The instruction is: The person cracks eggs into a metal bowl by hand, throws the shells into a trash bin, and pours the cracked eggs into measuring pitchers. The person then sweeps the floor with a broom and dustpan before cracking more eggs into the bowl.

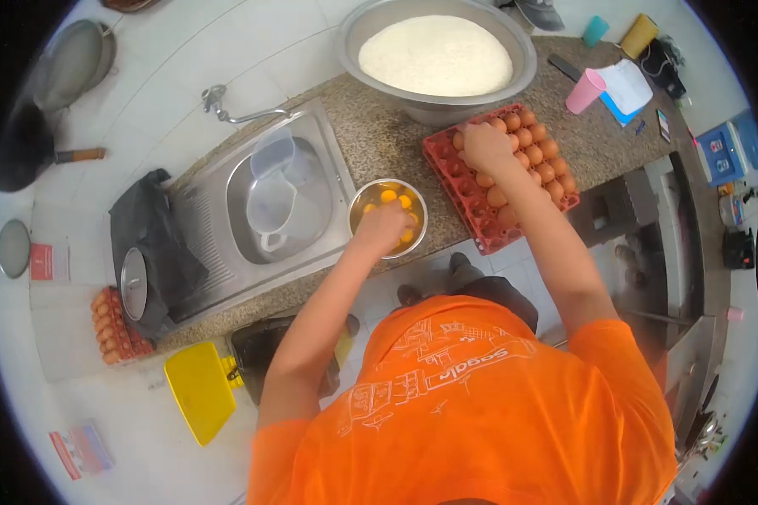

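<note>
My left hand [383,227] is over a small metal bowl [353,225] that holds several egg yolks [388,195] in clear egg white. Its fingers curl down inside the rim, and what they hold, if anything, is hidden. My right hand [487,150] reaches onto a red egg tray [486,241] to the right of the bowl. Its fingers are closed around a brown egg [458,140] at the tray's far left corner. Many brown eggs [549,149] fill the tray's right side, while several cups on its left side have none.
Behind the tray stands a big metal basin [351,52] of pale, grainy stuff. Left of the bowl, a steel sink [343,181] holds plastic jugs [271,206]. A pink cup [585,91] stands on the granite counter [345,105]. A stove [648,227] is at the right.
</note>
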`<act>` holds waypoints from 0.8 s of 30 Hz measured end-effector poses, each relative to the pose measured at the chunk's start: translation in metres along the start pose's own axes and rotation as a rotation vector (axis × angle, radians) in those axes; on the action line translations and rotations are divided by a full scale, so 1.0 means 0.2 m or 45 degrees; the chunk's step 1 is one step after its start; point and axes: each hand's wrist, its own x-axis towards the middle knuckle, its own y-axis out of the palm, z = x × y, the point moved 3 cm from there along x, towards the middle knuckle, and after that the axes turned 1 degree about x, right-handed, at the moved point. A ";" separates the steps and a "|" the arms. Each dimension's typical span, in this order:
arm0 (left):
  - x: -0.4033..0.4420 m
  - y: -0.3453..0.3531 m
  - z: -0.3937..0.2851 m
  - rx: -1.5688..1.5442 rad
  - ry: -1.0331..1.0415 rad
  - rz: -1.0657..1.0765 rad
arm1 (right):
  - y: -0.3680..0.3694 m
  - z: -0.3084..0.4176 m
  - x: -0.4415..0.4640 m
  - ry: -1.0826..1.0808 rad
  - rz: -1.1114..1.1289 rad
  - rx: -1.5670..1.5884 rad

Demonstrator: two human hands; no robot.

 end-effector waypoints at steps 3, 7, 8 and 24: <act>0.05 0.03 0.01 0.104 0.077 0.124 | 0.03 0.00 0.04 0.004 0.026 0.050; 0.09 0.00 0.02 0.239 0.142 0.211 | 0.04 -0.01 0.04 -0.003 0.016 0.047; 0.09 0.00 0.04 0.245 0.148 0.218 | 0.04 -0.01 0.04 -0.013 -0.003 0.046; -0.06 -0.35 0.03 0.033 0.031 -0.161 | 0.05 -0.02 0.03 -0.034 0.030 0.081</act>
